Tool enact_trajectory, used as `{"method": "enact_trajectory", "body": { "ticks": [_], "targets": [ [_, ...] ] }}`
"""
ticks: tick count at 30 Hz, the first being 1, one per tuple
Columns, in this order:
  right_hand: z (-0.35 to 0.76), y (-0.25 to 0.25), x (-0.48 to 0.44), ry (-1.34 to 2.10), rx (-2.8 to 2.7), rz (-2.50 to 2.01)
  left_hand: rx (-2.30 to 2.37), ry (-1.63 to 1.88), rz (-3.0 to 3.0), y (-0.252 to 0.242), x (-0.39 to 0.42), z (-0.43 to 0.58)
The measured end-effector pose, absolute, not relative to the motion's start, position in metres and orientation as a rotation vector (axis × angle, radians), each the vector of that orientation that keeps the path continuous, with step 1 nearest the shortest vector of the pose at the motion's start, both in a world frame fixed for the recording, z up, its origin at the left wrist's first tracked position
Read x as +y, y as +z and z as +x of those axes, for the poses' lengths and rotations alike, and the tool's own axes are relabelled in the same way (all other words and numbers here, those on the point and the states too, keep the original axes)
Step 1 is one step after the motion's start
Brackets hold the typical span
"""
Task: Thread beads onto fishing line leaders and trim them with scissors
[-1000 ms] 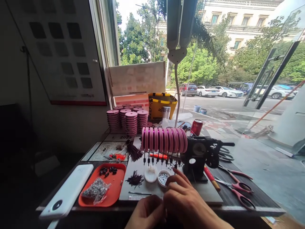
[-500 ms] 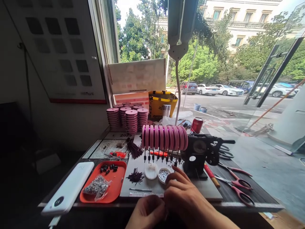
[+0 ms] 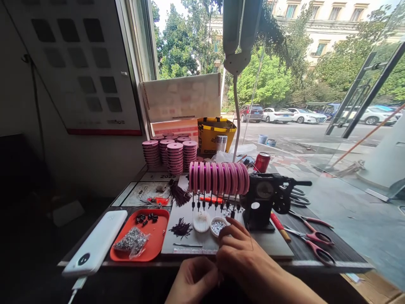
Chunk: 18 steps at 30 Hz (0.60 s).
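My left hand (image 3: 196, 279) is closed in a pinch at the table's near edge, its fingertips touching my right hand (image 3: 242, 255). The right hand's thumb side is also pinched, with its other fingers raised and bent. Whatever lies between the fingertips is hidden or too small to make out. A fine thread seems to hang over the right hand. Just beyond it stands a small white dish of silvery beads (image 3: 217, 227), beside a white round pad (image 3: 201, 222). Above hangs a row of pink spools (image 3: 218, 178) on a black hand-cranked device (image 3: 260, 198), with dark weighted threads dangling below.
An orange tray (image 3: 158, 240) holds black pieces and a bag of metal bits. Left of it lies a white power bank (image 3: 96, 242). Scissors (image 3: 318, 238) lie at right. Stacked pink spools (image 3: 174, 158), a red can (image 3: 262, 162) and a yellow bag (image 3: 209, 135) stand behind.
The camera view has shifted slightly, so the table things sit a little higher. Both hands stay together in nearly the same pose.
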State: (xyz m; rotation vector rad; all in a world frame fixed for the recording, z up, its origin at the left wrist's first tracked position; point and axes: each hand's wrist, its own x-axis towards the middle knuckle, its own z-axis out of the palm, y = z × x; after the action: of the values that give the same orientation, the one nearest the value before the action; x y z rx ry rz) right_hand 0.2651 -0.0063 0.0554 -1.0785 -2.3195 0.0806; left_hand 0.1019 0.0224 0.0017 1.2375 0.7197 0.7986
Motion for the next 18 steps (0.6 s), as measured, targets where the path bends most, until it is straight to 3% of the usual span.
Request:
{"method": "enact_trajectory", "body": {
  "ticks": [6, 8, 15, 18],
  "targets": [
    [0.266, 0.035, -0.016, -0.276, -2.119, -1.041, 0.715, 0.868, 0.866, -0.004, 0.011, 0.105],
    [0.267, 0.021, -0.024, -0.237, -1.957, -1.119, 0.714, 0.861, 0.697, -0.007, 0.006, 0.106],
    [0.251, -0.016, -0.039, 0.908, -1.381, -1.218, 0.727, 0.857, 0.509, -0.009, -0.003, 0.109],
    [0.243, -0.017, -0.035, 1.101, -1.147, -1.196, 0.752, 0.863, 0.472, -0.005, -0.004, 0.109]
  ]
}}
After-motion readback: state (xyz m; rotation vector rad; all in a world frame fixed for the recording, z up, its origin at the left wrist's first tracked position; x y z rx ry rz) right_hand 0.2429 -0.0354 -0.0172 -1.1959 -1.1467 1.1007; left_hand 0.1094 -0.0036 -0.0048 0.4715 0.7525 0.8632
